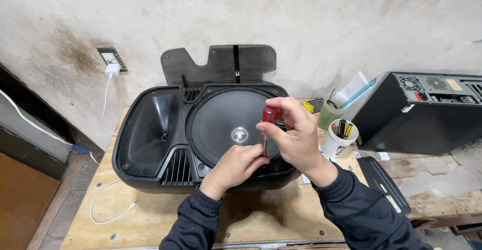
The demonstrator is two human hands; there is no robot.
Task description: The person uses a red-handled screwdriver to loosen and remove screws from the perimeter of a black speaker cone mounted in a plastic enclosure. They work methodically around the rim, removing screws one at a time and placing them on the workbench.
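A black plastic speaker cabinet [150, 129] lies face up on a plywood bench, with a large round woofer [226, 122] in it and a horn opening at its left. My right hand [293, 132] grips the red handle of a screwdriver [269, 115] held upright over the woofer's near right rim. My left hand [240, 163] pinches the screwdriver's metal shaft low down, right at the rim. The tip is hidden by my fingers.
A black mesh grille [221, 64] leans on the wall behind the cabinet. To the right stand a white cup of tools [337, 139], a green cup [329, 112], a black computer case [422, 112] and a flat black device [385, 182]. A white cable [108, 205] lies at front left.
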